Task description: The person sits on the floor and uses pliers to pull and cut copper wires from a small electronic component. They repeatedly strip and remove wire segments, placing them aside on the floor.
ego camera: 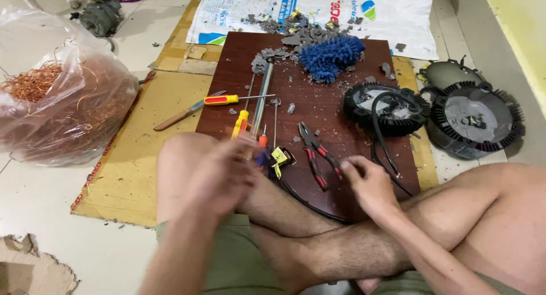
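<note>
I sit cross-legged at a dark brown board on the floor. My left hand is blurred above my knee, close to a small yellow and black part and several screwdrivers; whether it holds anything I cannot tell. My right hand rests on the board with its fingers touching the red handles of the pliers. A black cable runs from beside that hand to a round black finned housing.
A clear bag of copper wire stands at left. A knife and a yellow-handled screwdriver lie on cardboard. A blue mop head, grey debris and two more round housings lie beyond.
</note>
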